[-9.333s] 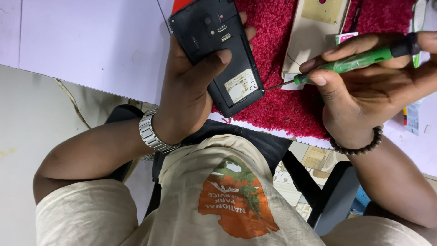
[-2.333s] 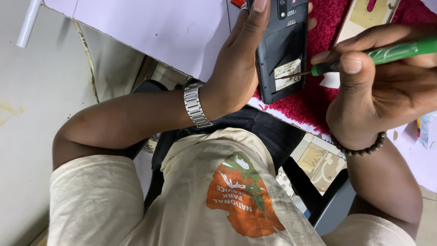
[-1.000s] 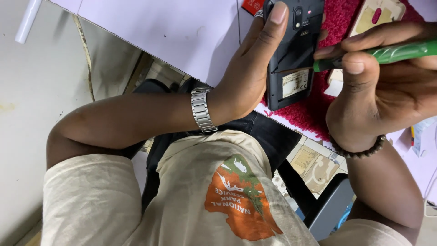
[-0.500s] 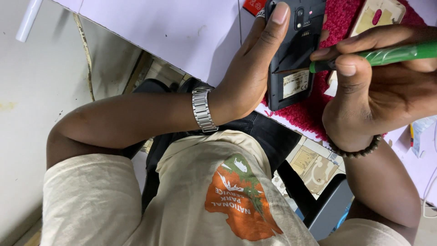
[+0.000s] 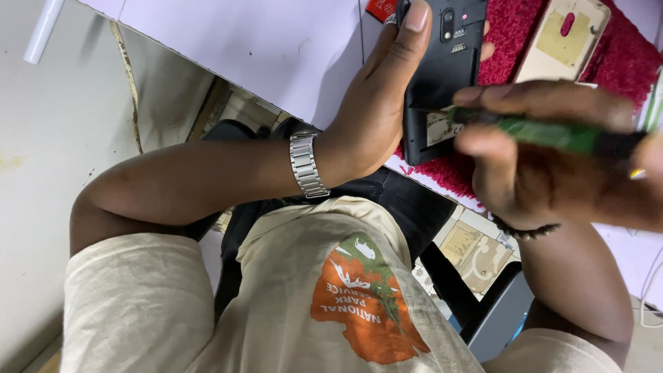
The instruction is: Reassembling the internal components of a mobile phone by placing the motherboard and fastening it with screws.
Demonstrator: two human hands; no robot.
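My left hand (image 5: 376,114) grips a black phone (image 5: 442,62) with its back cover off, held upright over a red mat (image 5: 511,41). A white label shows on the phone's lower half. My right hand (image 5: 545,162) is closed around a green-handled screwdriver (image 5: 552,135), whose tip points left and sits against the phone's lower part. The right hand is blurred. A silver watch is on my left wrist and a dark bead bracelet on my right.
A beige phone back cover (image 5: 563,41) lies on the red mat. The white table (image 5: 276,48) has its edge just above my lap. A small red item (image 5: 381,8) sits at the top edge. A black chair (image 5: 483,304) is under me.
My right hand with the screwdriver has shifted slightly left and down along the phone and is now blurred. My left hand keeps the phone in the same place.
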